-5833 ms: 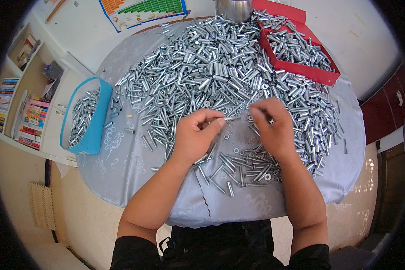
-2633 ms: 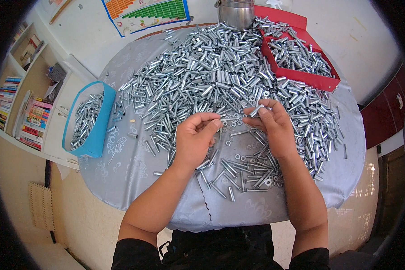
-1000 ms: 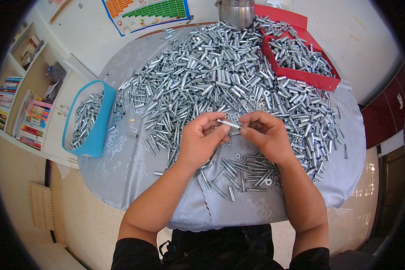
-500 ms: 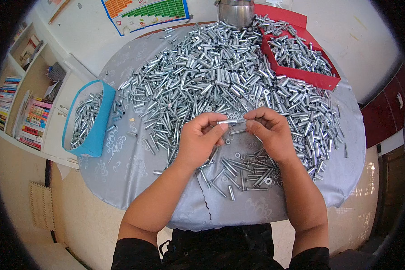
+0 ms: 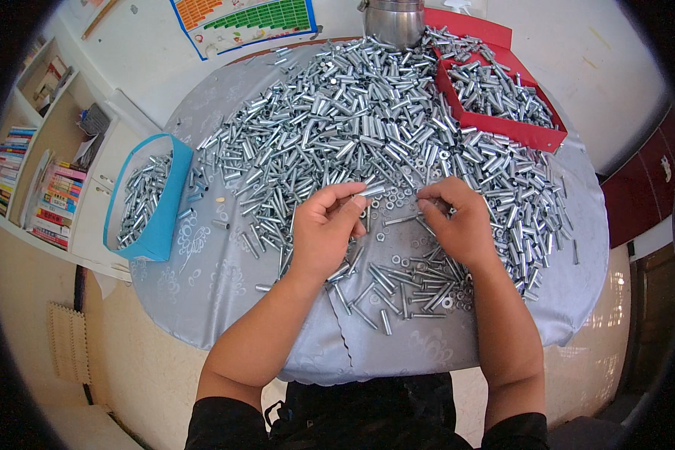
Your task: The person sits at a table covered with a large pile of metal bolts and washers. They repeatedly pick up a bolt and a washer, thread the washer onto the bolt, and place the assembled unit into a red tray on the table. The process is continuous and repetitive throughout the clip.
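Between thumb and fingertips, my left hand (image 5: 326, 225) pinches a shiny metal sleeve (image 5: 373, 190), its far end pointing right. My right hand (image 5: 459, 223) is a short way to the right, its thumb and fingers curled together; whatever they hold, if anything, is too small to make out. Loose nuts and washers (image 5: 388, 201) lie between the hands. Just below them is a cluster of long bolts (image 5: 409, 289) with some washers. A large heap of metal sleeves and bolts (image 5: 337, 112) spreads beyond both hands.
A blue fabric bin (image 5: 174, 202) with metal pieces stands at the table's left. At the back right is a red box (image 5: 506, 133) filled with more pieces, beside a steel pot (image 5: 394, 26). A silver cloth (image 5: 225, 300) covers the round table. Bookshelves (image 5: 52, 157) stand farther left.
My hands have moved apart. The left one drew slightly left with the sleeve, now tilted upward, and my right fingers came away from its end.
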The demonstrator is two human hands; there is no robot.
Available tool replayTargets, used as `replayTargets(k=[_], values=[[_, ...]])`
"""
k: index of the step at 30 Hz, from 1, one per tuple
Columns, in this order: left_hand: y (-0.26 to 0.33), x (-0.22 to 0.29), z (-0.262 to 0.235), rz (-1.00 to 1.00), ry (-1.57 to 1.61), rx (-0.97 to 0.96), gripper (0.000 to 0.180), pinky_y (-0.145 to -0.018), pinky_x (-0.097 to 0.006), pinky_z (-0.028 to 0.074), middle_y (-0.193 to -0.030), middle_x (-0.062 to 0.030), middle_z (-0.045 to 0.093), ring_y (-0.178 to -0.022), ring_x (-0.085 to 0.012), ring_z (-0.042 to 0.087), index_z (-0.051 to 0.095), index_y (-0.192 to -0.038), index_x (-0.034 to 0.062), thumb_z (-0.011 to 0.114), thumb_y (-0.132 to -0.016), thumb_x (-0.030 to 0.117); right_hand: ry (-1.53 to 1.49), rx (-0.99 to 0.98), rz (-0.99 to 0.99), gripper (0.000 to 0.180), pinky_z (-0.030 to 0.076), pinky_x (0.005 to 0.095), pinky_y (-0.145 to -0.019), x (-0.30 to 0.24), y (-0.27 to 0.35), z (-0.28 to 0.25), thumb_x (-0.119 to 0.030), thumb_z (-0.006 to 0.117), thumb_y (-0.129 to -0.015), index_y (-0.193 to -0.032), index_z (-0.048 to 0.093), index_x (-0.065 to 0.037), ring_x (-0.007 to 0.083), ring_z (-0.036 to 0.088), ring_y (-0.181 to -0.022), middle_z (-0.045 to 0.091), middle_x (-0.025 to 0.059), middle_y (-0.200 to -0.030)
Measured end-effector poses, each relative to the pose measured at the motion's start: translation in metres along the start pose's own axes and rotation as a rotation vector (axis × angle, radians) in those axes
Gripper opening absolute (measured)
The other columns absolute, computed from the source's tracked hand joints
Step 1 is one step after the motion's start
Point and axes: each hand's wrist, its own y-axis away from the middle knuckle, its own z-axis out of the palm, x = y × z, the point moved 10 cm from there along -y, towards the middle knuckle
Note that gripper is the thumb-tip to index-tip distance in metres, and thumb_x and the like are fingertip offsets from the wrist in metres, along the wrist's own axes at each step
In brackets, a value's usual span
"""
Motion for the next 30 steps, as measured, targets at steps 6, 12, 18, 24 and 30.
replayTargets(k=[6,12,18,24,30], values=[[0.001,-0.004,-0.001,-0.020,-0.014,0.009,0.021,-0.053,-0.020,0.042,-0.090,-0.0062,0.071,-0.060,-0.0073,0.058,0.066,-0.111,0.0019,0.062,-0.092,0.010,0.082,-0.123,-0.123,0.011,0.050,0.0396,-0.069,-0.012,0.000,0.002,-0.003,0.064,-0.072,-0.083,0.067,-0.002,0.0339,0.061,-0.077,0.062,0.0143,-0.079],[-0.001,-0.006,0.000,-0.021,0.008,0.004,0.021,-0.053,-0.020,0.041,-0.090,-0.0058,0.071,-0.060,-0.0067,0.058,0.066,-0.110,0.0023,0.063,-0.091,0.010,0.243,-0.451,-0.158,0.013,0.048,0.0439,-0.068,-0.012,0.011,0.012,-0.014,0.061,-0.068,-0.070,0.066,-0.002,0.0353,0.059,-0.074,0.059,0.0156,-0.073],[0.000,-0.006,0.000,-0.030,0.014,0.005,0.020,-0.052,-0.019,0.040,-0.091,-0.0050,0.071,-0.059,-0.0061,0.057,0.066,-0.110,0.0030,0.063,-0.091,0.010,0.273,-0.521,-0.187,0.014,0.048,0.0448,-0.068,-0.013,0.015,0.012,-0.015,0.061,-0.070,-0.069,0.067,-0.002,0.0347,0.058,-0.073,0.058,0.0152,-0.071],[0.000,-0.005,0.001,-0.028,0.005,0.004,0.021,-0.052,-0.019,0.041,-0.091,-0.0050,0.071,-0.060,-0.0060,0.057,0.066,-0.110,0.0029,0.063,-0.091,0.010,0.250,-0.523,-0.192,0.013,0.047,0.0443,-0.068,-0.008,0.016,0.014,-0.014,0.062,-0.071,-0.070,0.067,-0.002,0.0344,0.058,-0.073,0.057,0.0144,-0.071],[0.000,-0.005,0.002,-0.039,0.012,-0.002,0.021,-0.053,-0.019,0.041,-0.091,-0.0049,0.071,-0.060,-0.0060,0.057,0.066,-0.111,0.0026,0.062,-0.091,0.009,0.114,-0.390,-0.193,0.012,0.047,0.0442,-0.067,-0.009,0.008,0.011,-0.013,0.062,-0.071,-0.070,0.067,-0.003,0.0338,0.057,-0.072,0.057,0.0135,-0.071]])
